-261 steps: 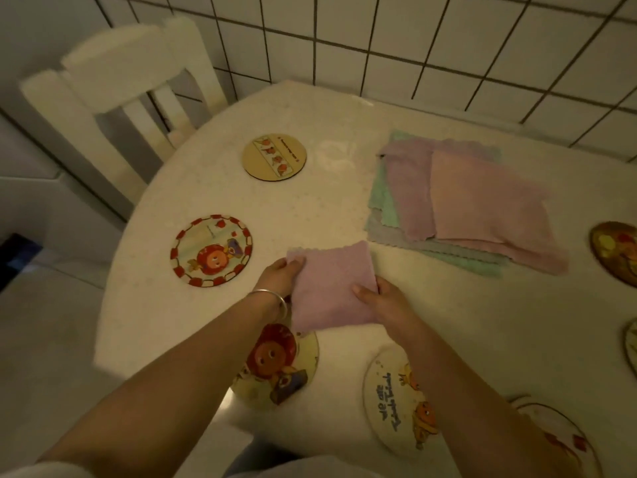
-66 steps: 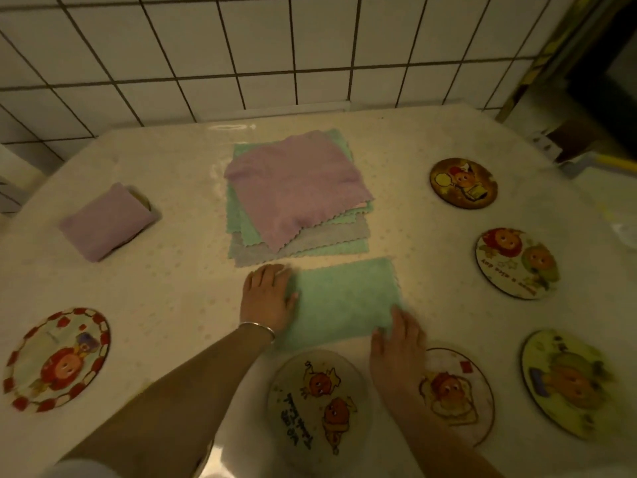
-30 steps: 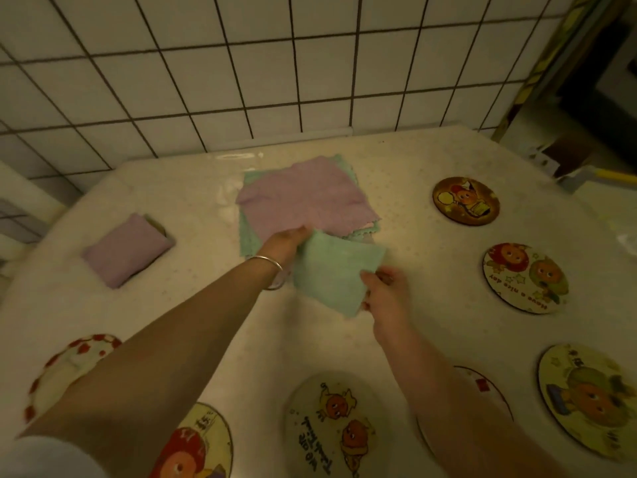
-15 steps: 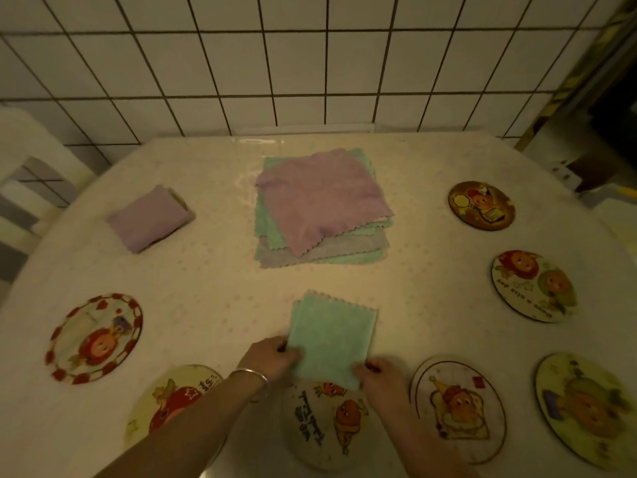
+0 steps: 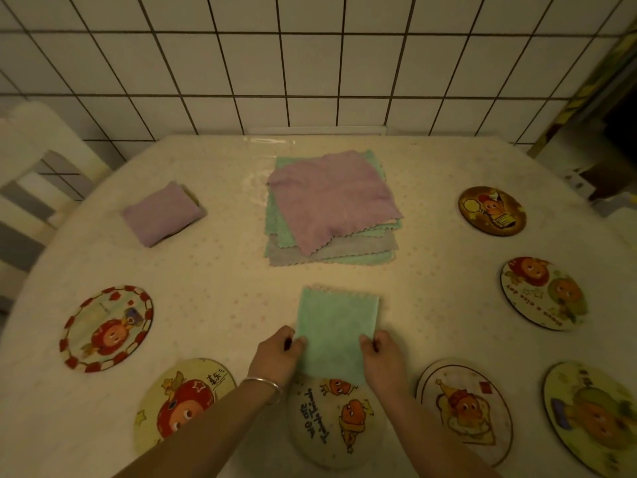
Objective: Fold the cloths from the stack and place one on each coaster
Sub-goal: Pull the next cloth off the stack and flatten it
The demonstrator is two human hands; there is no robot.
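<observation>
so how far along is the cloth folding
Early on. One folded purple cloth already sits on a far-left coaster. Both hands, left hand and right hand, hold a folded green cloth, its near edge over the nearest coaster. Six visible coasters are bare and the stack remains.

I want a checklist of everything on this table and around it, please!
Surface: pale dotted table.
Job's things: green cloth, folded, near edge over the front coaster; purple folded cloth already on a coaster; stack unfolded; six more coasters bare.
Clutter: nothing seen.
Hands: left hand and right hand pinch the green cloth.
Cables: nothing seen.
Surroundings: tiled wall; white chair.
</observation>
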